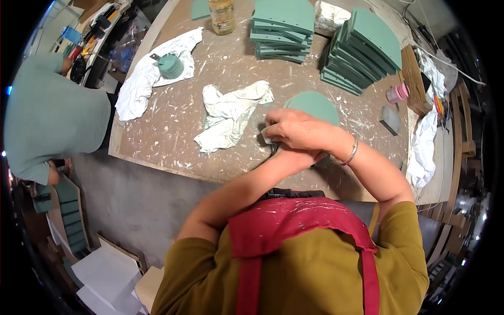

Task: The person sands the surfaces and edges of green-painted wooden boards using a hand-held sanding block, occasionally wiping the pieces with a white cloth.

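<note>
A green panel with a rounded end (317,105) lies on the table in front of me, partly under my hands. My right hand (296,128) is over it with fingers curled around a small whitish piece (267,138), mostly covered by the fingers. Crossing beneath the right one, my left hand (307,154) rests at the panel's near part; its fingers are largely hidden. A crumpled white cloth (231,113) lies to the left of the hands.
Green curved panels stand in two stacks (283,26) (362,50) at the back. A yellowish jar (222,18), a green container (170,66) on a white cloth (137,94), a pink bottle (397,93) and a grey block (390,121) surround them. A co-worker (58,115) is at left.
</note>
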Demonstrator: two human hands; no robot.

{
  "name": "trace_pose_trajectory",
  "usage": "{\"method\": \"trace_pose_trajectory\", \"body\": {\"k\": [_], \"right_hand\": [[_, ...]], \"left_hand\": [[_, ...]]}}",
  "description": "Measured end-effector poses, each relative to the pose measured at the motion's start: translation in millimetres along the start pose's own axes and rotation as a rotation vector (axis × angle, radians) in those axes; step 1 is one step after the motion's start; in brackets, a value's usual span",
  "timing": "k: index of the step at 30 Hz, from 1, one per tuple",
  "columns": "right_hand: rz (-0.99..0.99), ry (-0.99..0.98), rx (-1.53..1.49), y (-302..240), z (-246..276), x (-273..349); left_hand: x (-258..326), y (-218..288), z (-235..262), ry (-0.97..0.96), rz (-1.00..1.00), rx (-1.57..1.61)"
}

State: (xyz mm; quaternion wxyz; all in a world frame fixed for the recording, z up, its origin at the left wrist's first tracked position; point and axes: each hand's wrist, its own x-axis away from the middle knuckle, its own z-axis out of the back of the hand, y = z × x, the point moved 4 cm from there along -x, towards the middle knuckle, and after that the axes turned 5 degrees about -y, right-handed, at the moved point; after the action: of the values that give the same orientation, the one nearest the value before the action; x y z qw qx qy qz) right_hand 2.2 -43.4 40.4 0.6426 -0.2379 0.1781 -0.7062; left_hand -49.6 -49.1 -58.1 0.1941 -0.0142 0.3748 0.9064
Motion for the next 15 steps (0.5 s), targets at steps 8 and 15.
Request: {"method": "trace_pose_trajectory", "body": {"k": [8,15], "right_hand": [[0.058,0.104,-0.021,9,19,5],[-0.318,-0.014,-0.257,37,22,8]], "left_hand": [[4,13,18,-0.08,-0.118,-0.228],[-2,14,20,-0.17,-0.092,-0.213]]}}
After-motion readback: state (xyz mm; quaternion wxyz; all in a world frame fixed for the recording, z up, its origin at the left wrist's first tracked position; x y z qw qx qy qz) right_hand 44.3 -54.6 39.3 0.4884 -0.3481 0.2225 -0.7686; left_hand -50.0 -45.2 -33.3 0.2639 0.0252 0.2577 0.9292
